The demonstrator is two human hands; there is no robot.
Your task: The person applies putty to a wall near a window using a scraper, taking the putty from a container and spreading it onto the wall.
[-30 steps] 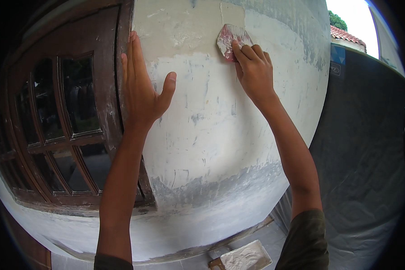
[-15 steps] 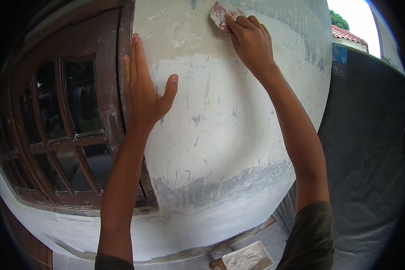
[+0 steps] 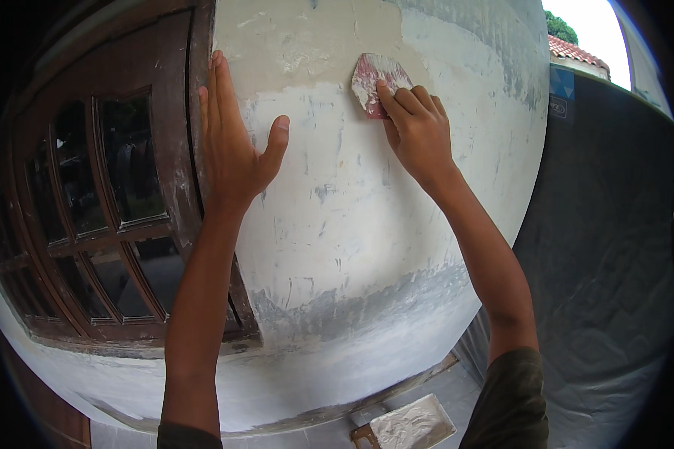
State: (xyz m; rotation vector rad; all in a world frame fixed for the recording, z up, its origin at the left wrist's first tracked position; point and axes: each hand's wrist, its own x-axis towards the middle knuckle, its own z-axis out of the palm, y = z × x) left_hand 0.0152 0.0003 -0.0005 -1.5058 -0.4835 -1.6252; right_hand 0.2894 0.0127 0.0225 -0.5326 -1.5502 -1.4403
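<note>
Beside the upper right edge of the window (image 3: 114, 235), the left hand (image 3: 236, 153) lies with its fingers straight and its thumb spread wide, holding nothing. Further right of the window, the right hand (image 3: 421, 129) has its fingers closed on a red scraper (image 3: 368, 81), which is at the wall, level with the window's upper panes.

The scraper looks thin and light, probably stiff with a little give, and unlikely to break easily. Pale paste smears its face, so it may be slippery there; the barer lower edge, where the hand grips, seems the best hold, with a fingertip on the face for pressure.

The wall (image 3: 337, 239) right of the window has a damp-looking beige band near the top. Below and right of the window, a tray (image 3: 445, 413) of soft, probably heavier paste (image 3: 408, 428) sits on the floor. Far right of the window hangs a dark sheet (image 3: 606, 247), with a tiled roof (image 3: 577, 55) beyond.
</note>
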